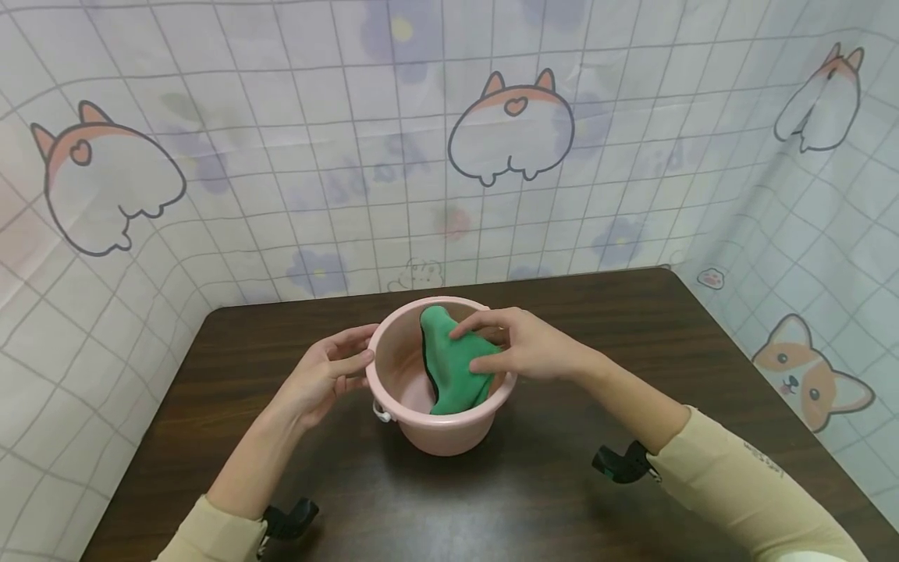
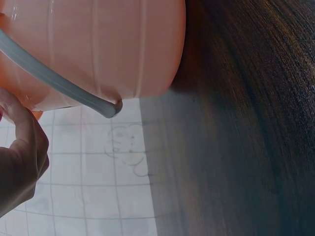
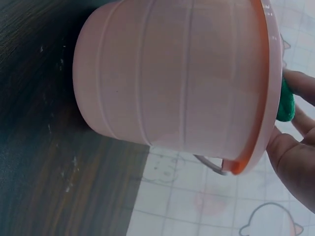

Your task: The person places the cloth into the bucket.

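A pink bucket stands upright on the dark wooden table. Inside it, bunched up against the right side, is a green cloth with a dark edge. My left hand holds the bucket's left rim, with thumb and fingers bent at it. At the right side of the opening, my right hand pinches the cloth between thumb and fingers. Only a small bit of green cloth shows past the rim in the right wrist view. The bucket's grey handle hangs down along its outer wall.
The brown wood-grain table extends around the bucket. Behind and at both sides hangs a white gridded sheet printed with corgis and flowers. Black devices are strapped at both wrists, next to beige sleeves.
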`<state>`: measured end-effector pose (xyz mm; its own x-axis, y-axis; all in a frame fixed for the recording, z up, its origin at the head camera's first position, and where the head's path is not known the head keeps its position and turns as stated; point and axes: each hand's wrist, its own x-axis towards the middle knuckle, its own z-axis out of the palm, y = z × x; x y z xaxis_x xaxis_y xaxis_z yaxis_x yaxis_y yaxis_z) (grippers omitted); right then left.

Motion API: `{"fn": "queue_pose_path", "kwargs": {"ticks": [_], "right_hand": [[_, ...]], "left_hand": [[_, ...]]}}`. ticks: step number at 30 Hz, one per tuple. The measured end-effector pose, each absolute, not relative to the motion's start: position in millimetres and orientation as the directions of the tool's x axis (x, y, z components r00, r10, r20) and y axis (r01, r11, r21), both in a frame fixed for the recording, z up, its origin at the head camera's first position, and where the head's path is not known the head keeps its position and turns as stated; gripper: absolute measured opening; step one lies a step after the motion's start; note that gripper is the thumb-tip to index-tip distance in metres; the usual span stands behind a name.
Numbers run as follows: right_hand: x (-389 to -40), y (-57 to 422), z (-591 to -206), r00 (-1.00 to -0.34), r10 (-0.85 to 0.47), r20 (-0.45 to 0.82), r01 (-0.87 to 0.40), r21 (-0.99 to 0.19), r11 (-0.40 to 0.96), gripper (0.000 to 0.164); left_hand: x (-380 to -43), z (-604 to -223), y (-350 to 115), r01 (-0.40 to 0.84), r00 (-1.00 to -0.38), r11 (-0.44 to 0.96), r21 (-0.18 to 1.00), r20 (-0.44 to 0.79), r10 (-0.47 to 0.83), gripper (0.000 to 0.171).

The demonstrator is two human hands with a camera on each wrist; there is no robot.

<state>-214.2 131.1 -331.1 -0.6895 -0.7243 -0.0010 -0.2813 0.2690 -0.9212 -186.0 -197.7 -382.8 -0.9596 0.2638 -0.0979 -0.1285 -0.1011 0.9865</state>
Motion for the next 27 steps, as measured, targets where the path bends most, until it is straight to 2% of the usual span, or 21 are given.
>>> {"fn": "queue_pose_path", "kwargs": {"ticks": [10, 27], "right_hand": [[-210.4, 127.9, -328.1, -0.687, -0.726, -0.005, -0.437, -0.796, 0.419, 0.035], [-209.2, 127.0, -331.6, -0.682, -0.726, 0.089, -0.535, -0.737, 0.412, 0.027]], "left_hand": [[-185.8, -382.6, -197.3, -0.134, -0.957, -0.113, 0.985, -0.099, 0.274, 0.056], [-185.5, -383.4, -197.6, -0.130, -0.957, -0.111, 0.985, -0.095, 0.275, 0.056]]}}
